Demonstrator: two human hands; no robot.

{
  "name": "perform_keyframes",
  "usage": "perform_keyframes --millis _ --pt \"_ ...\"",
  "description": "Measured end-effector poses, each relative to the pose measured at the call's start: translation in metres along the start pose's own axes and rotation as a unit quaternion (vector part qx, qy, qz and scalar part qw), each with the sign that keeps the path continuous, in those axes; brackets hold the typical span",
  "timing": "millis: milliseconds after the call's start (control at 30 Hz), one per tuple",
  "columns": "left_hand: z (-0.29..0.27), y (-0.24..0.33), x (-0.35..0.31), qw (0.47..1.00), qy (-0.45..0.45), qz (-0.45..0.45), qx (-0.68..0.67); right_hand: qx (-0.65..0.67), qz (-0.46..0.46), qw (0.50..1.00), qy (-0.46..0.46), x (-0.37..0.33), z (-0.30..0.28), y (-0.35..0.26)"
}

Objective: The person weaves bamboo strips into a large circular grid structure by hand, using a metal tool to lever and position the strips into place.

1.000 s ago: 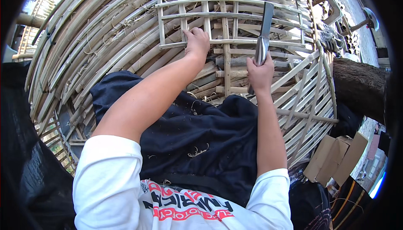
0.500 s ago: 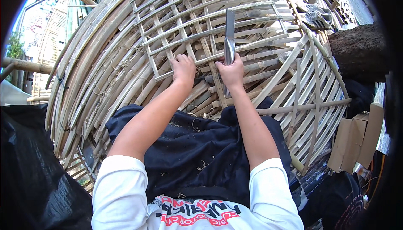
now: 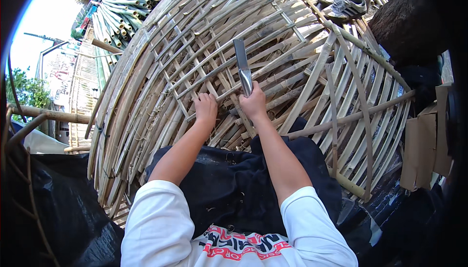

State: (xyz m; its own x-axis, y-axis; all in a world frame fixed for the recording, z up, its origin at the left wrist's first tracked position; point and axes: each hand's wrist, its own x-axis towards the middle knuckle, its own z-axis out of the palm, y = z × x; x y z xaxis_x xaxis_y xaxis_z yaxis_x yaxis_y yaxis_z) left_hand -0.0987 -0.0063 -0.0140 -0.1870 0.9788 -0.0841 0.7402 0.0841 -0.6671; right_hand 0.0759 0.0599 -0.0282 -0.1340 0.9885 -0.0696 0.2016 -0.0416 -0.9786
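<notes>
A bamboo lattice [image 3: 225, 64] of crossed thin slats lies over a big heap of bamboo strips in front of me. My left hand [image 3: 205, 109] is closed on the lattice's near edge, with the fingers curled over the slat. Just to its right, my right hand [image 3: 253, 103] is wrapped round the lower part of a metal knife [image 3: 243, 62]. The knife's flat grey blade points up and away over the lattice, tilted slightly left. Its lower end is hidden by my fist. A crossing slat passes close beside that hand.
Curved bamboo strips [image 3: 117, 135] are stacked to the left. A second woven bamboo panel [image 3: 363, 120] spreads on the right. Green bamboo poles [image 3: 129, 3] are piled far left. A shoe [image 3: 348, 2], a thick trunk [image 3: 407, 20] and a cardboard box [image 3: 420, 145] are at right.
The whole view has turned, so the lattice and heap appear slanted and lower. Both hands keep their holds on the lattice edge and the knife, whose blade leans more to the left in view.
</notes>
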Motion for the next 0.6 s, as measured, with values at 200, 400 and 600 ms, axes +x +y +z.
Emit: perform_keyframes --millis 200,400,600 --pt "0.008 -0.004 0.009 1.000 0.009 -0.010 0.008 -0.024 -0.061 0.998 0.009 -0.020 -0.047 0.014" --pt "-0.015 -0.012 0.002 0.998 0.030 0.011 -0.054 0.113 0.054 0.992 0.030 -0.008 -0.026 0.012" --pt "-0.099 -0.044 -0.011 0.959 -0.053 0.000 -0.278 0.110 0.010 0.994 0.025 -0.005 -0.001 0.042"
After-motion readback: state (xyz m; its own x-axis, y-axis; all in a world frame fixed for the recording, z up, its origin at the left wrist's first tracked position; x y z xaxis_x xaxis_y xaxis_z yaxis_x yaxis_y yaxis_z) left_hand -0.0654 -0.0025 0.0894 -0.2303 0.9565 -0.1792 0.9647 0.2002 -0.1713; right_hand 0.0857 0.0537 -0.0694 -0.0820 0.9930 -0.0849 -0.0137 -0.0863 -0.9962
